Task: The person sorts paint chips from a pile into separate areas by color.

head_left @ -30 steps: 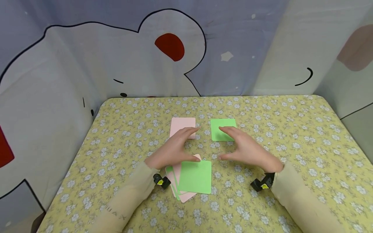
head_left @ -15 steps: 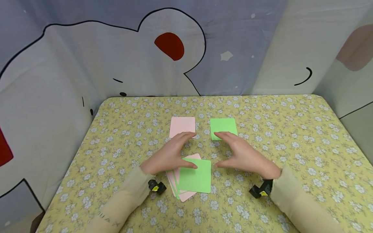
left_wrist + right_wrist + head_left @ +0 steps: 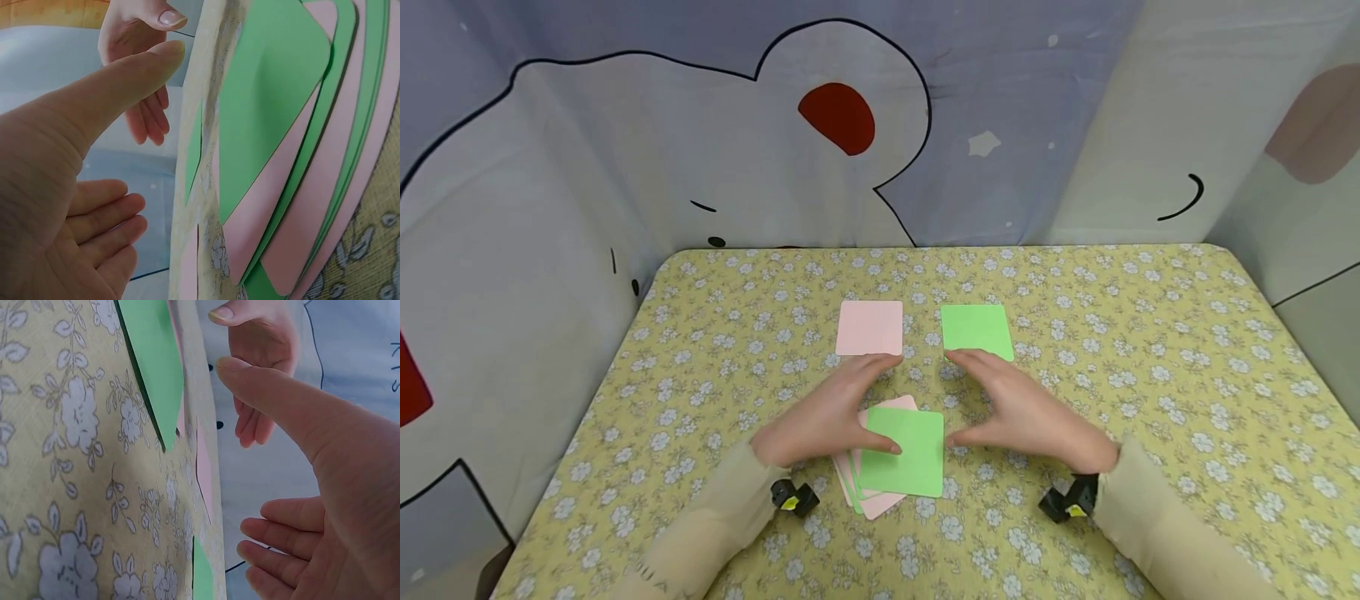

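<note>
A fanned stack of pink and green cards (image 3: 901, 463) lies near the front of the table, a green one on top; the left wrist view shows the stack (image 3: 294, 156) close up. Farther back lie a single pink card (image 3: 869, 327) and a single green card (image 3: 976, 331). My left hand (image 3: 850, 404) hovers open over the stack's left side, thumb (image 3: 125, 75) at the top card's left edge; contact cannot be told. My right hand (image 3: 992, 402) is open just right of the stack, holding nothing, its thumb (image 3: 281, 406) stretched out.
A yellow flowered cloth covers the table (image 3: 1150, 350). Printed fabric walls (image 3: 625, 150) close in the back and both sides. A small black and yellow camera sits at each wrist (image 3: 793, 497).
Both hands have drawn back from the two far cards toward the stack near me. The single pink and green cards are now uncovered. No card has moved.
</note>
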Action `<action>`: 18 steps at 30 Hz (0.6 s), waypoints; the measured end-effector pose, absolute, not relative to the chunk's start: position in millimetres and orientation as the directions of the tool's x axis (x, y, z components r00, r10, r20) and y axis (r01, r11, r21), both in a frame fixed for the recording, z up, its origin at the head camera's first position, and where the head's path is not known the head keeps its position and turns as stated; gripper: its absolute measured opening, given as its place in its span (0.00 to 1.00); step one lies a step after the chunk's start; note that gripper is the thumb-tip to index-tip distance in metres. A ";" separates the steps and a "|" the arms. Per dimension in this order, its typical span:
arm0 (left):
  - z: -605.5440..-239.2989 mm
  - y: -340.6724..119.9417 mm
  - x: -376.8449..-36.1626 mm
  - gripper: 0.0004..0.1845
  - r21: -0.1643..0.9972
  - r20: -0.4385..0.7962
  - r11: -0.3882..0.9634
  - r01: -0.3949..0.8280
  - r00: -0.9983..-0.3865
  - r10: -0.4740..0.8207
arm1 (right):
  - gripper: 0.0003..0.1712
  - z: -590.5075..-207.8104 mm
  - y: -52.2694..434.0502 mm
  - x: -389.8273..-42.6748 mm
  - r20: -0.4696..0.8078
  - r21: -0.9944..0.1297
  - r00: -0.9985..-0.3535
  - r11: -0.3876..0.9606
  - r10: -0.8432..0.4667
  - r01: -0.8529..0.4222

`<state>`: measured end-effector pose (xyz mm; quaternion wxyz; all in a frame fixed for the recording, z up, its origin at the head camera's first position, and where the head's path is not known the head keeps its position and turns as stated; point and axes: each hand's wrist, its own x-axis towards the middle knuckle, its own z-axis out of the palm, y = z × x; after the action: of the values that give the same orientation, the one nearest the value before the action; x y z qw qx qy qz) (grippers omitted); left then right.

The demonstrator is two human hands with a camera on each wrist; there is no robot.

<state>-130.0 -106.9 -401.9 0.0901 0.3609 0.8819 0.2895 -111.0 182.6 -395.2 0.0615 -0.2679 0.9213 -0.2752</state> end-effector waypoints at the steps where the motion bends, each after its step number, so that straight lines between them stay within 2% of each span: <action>1: -401.9 -106.9 -129.1 0.63 0.573 0.052 0.571 0.588 -0.721 0.691 | 0.68 -395.4 182.0 -110.6 0.039 -0.537 -0.847 0.704 -0.530 -0.465; 7: -402.6 -108.4 -122.1 0.63 0.587 0.027 0.575 0.570 -0.723 0.690 | 0.69 -397.3 179.0 -108.2 0.049 -0.526 -0.841 0.702 -0.538 -0.480; 12: -406.1 -109.1 -115.6 0.63 0.622 -0.041 0.585 0.520 -0.725 0.688 | 0.69 -397.8 178.3 -106.4 0.046 -0.520 -0.843 0.708 -0.535 -0.478; 18: -410.0 -109.7 -112.6 0.63 0.602 -0.087 0.605 0.521 -0.710 0.699 | 0.68 -400.3 176.1 -103.1 0.024 -0.526 -0.832 0.700 -0.555 -0.482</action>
<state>-112.6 -109.7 -410.0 0.1590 0.3460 0.8815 0.2791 -103.1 176.1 -400.3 0.0682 -0.2819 0.9195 -0.2653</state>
